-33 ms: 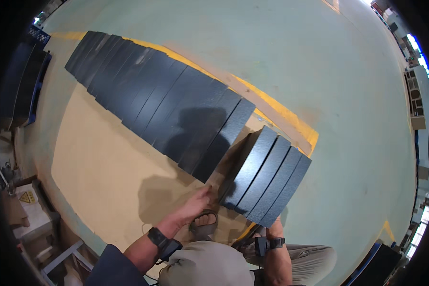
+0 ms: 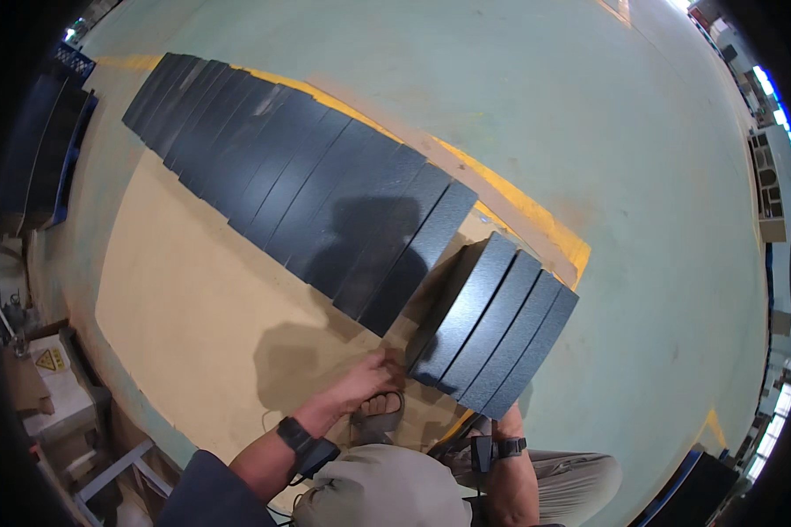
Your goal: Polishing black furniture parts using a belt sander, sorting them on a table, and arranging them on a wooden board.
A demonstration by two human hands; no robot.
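Observation:
A long row of dark grey textured panels (image 2: 299,184) lies overlapping on a tan board (image 2: 193,307) on the green floor. Closer to me, a group of several of the same panels (image 2: 501,325) stands tilted on edge. My left hand (image 2: 371,376) grips the near lower corner of this group's leftmost panel. My right forearm, with a dark wristband (image 2: 499,446), reaches up under the group's near right end, where the panels hide the hand. My sandalled foot (image 2: 378,415) rests on the board just below my left hand.
A yellow floor line (image 2: 536,211) runs along the board's far side. Dark blue crates (image 2: 61,149) stand at the left. A box with a yellow warning label (image 2: 48,360) and a metal frame (image 2: 114,474) sit at the lower left. Shelving (image 2: 769,193) stands far right.

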